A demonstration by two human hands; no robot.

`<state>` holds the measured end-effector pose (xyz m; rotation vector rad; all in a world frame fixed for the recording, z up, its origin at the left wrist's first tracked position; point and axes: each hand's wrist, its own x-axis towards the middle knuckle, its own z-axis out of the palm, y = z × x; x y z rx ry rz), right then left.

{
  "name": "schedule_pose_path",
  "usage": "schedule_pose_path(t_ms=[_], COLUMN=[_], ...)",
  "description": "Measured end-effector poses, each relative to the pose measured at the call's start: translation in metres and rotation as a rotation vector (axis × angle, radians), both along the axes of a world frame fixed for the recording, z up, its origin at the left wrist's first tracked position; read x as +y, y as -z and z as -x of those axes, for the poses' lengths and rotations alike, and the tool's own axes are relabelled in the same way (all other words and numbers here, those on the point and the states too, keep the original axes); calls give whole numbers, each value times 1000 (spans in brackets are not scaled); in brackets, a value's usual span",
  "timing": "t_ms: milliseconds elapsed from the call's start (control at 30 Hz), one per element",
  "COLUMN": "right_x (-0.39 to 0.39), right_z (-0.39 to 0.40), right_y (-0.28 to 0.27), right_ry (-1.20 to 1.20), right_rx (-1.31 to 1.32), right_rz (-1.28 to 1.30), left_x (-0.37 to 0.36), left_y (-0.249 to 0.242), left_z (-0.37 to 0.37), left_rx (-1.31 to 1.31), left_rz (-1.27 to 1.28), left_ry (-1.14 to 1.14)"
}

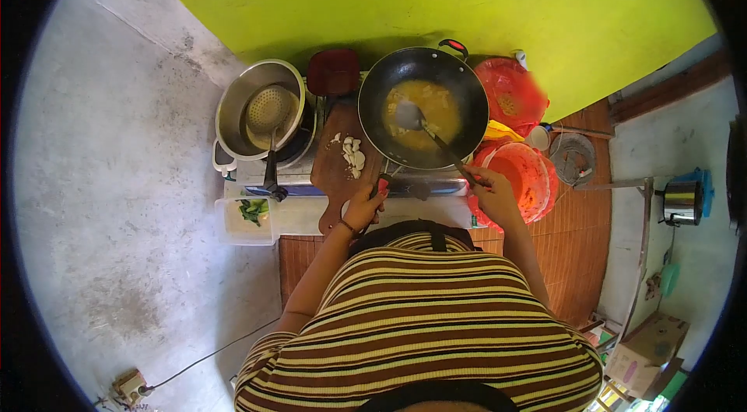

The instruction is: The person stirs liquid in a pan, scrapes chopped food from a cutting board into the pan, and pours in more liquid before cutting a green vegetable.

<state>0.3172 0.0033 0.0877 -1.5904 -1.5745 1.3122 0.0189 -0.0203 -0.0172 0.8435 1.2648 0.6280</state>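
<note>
A black wok (377,105) stands on the stove with yellowish broth (443,112) and pale pieces in it. My left hand (363,208) is closed around the wok's red-and-black handle (383,185), over the edge of the cutting board. In my right hand (494,194) is the dark handle of a spatula (446,149); its blade rests in the broth near the middle of the wok. Sliced white pieces (354,157) lie on the wooden cutting board (331,171) just left of the wok.
To the left, a steel pot (230,112) holds a perforated skimmer (271,110). A clear container (233,229) with green leaves stands below it. A dark red bowl (333,72) is behind the board. Red basins (510,89) and a red bag-lined bucket (537,186) flank the wok's right.
</note>
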Motion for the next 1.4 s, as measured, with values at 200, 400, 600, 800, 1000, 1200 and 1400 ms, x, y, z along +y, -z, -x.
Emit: schedule_pose_path(t_ms=[200,400,600,800,1000,1200,1400], right_x=[9,16,19,22,22,28,36], right_z=[-7,-20,-16,-3,2,2,2], right_y=[9,29,37,6,6,17,4], right_ry=[182,230,162,227,204,186,214], right_rx=[-51,-319,-283,354,517,140,-337], right_rz=[-151,-365,-241,329,353,-2,-224], left_x=[0,0,0,0,-1,0,-2], left_y=[1,-3,0,-2,-2,-2,11], left_z=[0,-2,-2,-2,-2,-2,-1], left_rx=[4,38,23,-16,-14,-17,-30], left_rz=[20,10,19,36,4,14,-18], left_ry=[-8,5,-6,-22,-30,-33,-39])
